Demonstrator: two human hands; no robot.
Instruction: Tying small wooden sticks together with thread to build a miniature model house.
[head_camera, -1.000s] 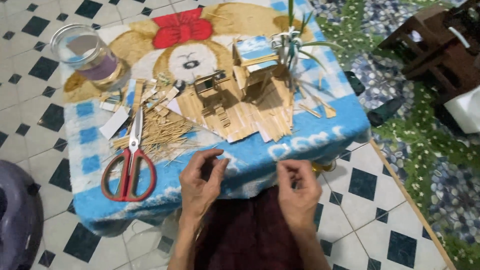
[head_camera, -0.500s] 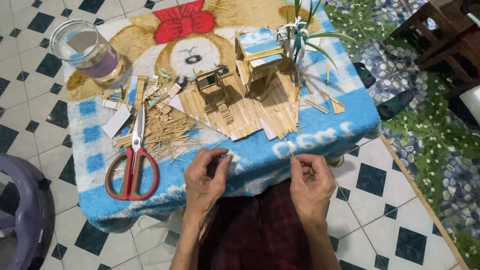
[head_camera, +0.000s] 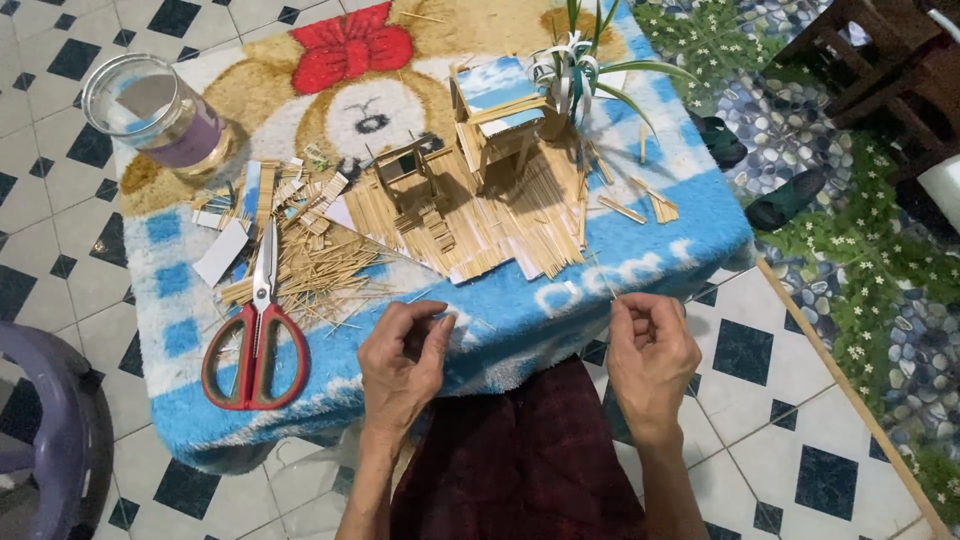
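The left hand (head_camera: 405, 350) and right hand (head_camera: 650, 345) each pinch one end of a thin stick (head_camera: 600, 275) at the tabletop (head_camera: 180, 400) edge, near the scissors (head_camera: 255, 335).

I see my left hand (head_camera: 405, 355) and right hand (head_camera: 650, 345) at the near edge of the blanket-covered table (head_camera: 560, 290), fingertips pinched, apparently on a thin stick too fine to make out. Red scissors (head_camera: 258, 330) lie near the left edge beside loose sticks (head_camera: 315, 270). Stick house model (head_camera: 470, 190) mid-table, glass jar (head_camera: 165, 115) at far left corner.
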